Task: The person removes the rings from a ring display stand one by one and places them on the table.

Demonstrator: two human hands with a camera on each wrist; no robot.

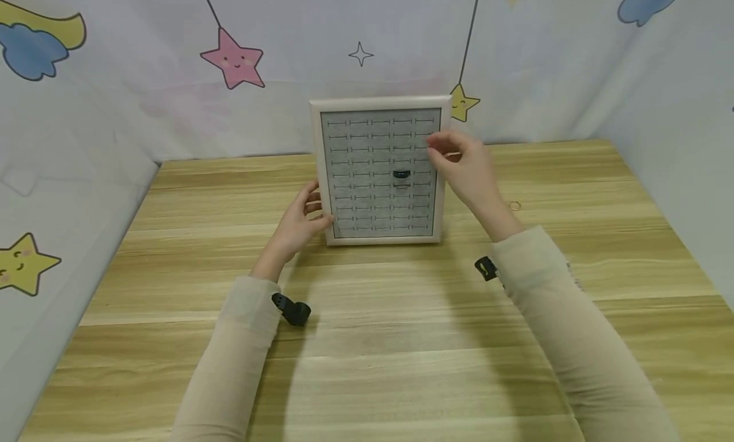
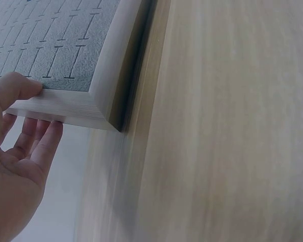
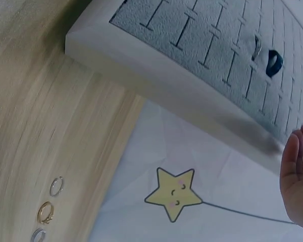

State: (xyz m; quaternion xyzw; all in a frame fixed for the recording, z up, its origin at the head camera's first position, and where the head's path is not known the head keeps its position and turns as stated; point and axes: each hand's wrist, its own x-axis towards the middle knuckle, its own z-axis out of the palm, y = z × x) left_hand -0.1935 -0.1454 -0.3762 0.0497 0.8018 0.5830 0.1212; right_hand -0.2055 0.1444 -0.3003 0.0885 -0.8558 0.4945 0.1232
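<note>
A ring display board (image 1: 381, 241) with a pale frame and grey slotted padding stands upright, tilted slightly back, on the wooden table. My left hand (image 1: 297, 222) grips its lower left side, thumb on the front and fingers behind, as the left wrist view shows. A dark ring (image 1: 401, 174) sits in a slot right of the middle, with a thin silver ring (image 3: 257, 48) in the slot below. At the upper right of the padding, my right hand (image 1: 466, 168) has thumb and index finger drawn close together; I cannot tell whether they pinch anything.
Right of the board a gold ring (image 3: 46, 213) lies on the table (image 1: 378, 340), between two silver rings, one of them (image 3: 56, 186) nearer the board. Behind the table hangs a white cloth (image 1: 298, 41) printed with stars.
</note>
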